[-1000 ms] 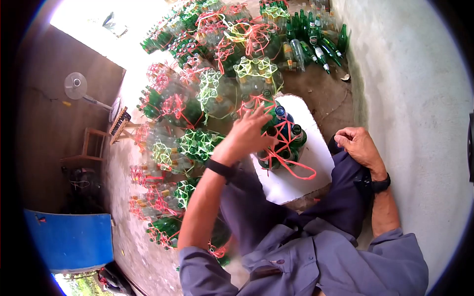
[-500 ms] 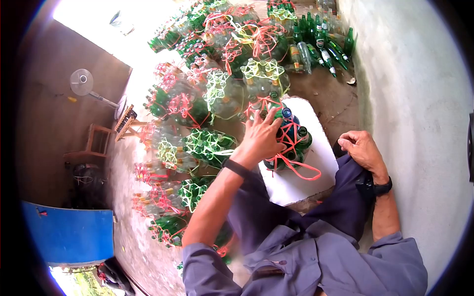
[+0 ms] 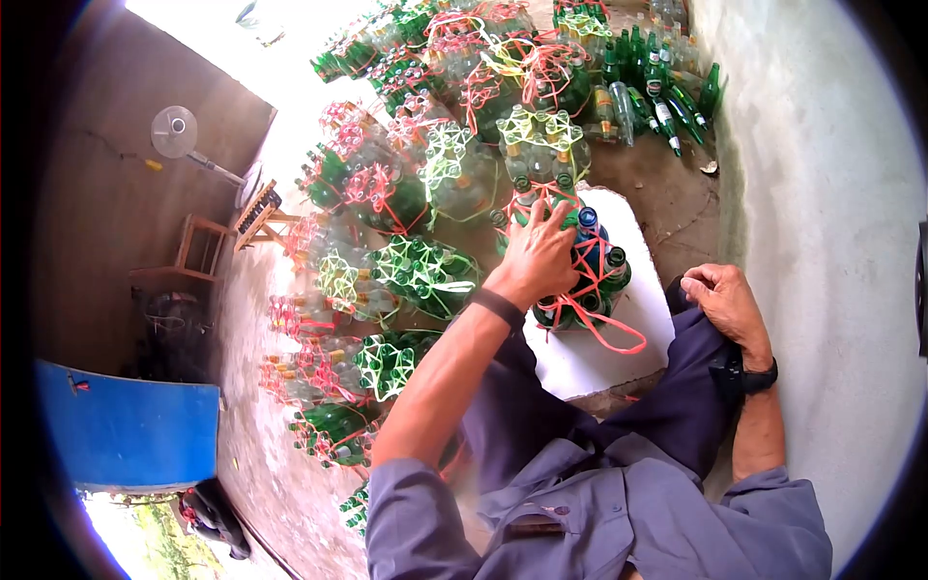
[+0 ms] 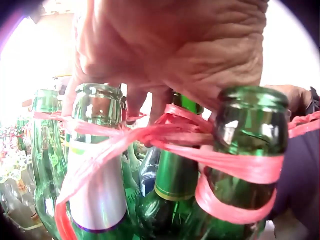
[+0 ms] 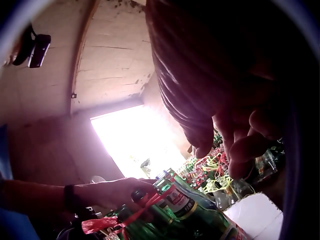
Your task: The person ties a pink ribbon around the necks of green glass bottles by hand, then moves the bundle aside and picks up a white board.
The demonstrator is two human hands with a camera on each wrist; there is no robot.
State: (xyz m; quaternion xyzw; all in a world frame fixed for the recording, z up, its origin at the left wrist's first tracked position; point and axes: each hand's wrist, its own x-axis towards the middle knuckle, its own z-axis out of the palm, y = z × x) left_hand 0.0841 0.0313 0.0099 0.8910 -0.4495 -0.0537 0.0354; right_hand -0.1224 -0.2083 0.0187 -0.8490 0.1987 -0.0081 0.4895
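A big pale wall [image 3: 812, 193] fills the right side of the head view. Lots of tied bottles [image 3: 425, 263] crowd the floor from the top down the middle left, likely grouped so they don't roll about. A white board [image 3: 646, 300] lies just right of the middle, close to the bent right leg [image 3: 691, 353]. It seems put there so the work is easy to reach. A bunch of bottles [image 3: 586, 275] seems to stand on it, in the middle of the picture. Red string [image 4: 240, 167] loops round the glass necks, probably so they hold together as one bunch. The left hand [image 3: 539, 251] is on top, over the bunch's left part. In the left wrist view, the palm is above the necks and the fingers reach down behind them, but I cannot tell if they grip glass, string or nothing. Most of the bunch sits under and to the right of that hand. The right hand [image 3: 723, 298] rests by the leg, loosely curled and holding nothing, well apart from the bottles. Smallest is a loop [image 3: 619, 349] of string, sticking out at the bunch's lower right, clear of both hands.
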